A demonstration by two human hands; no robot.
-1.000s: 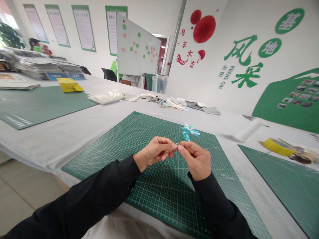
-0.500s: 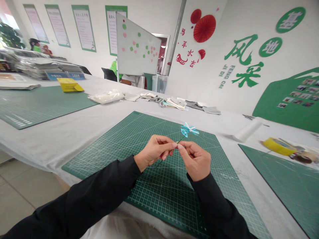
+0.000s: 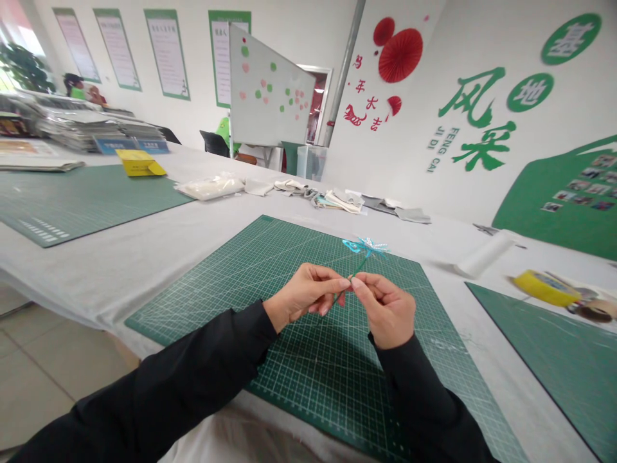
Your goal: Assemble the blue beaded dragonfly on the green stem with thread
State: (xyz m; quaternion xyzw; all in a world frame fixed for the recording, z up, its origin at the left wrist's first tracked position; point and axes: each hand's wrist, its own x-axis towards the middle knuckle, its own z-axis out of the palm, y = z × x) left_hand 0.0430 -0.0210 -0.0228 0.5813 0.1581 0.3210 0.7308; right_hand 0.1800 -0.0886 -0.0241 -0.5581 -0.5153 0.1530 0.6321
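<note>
A blue and white artificial flower (image 3: 367,247) on a thin green stem is held up above the green cutting mat (image 3: 231,283). My left hand (image 3: 311,289) pinches the stem between thumb and forefinger. Right beside it, my right hand (image 3: 385,308) pinches the same stem, the fingertips of both hands almost touching. The flower head points up and away from me, with one looped blue petal sticking out to the left. Below the hands, the lower stem slants down to the left, partly hidden by the fingers.
Another cutting mat (image 3: 91,199) lies at the left, a third (image 3: 554,360) at the right. A yellow tape roll (image 3: 547,288) and a white roll (image 3: 486,253) are on the right. Fabric scraps (image 3: 342,200), a plastic bag (image 3: 212,186) and paper stacks (image 3: 81,128) lie farther back. A person (image 3: 74,87) sits far left.
The flower head has turned, so its looped petal now points left instead of toward me. More green stem shows above the fingers. The whole view has shifted slightly.
</note>
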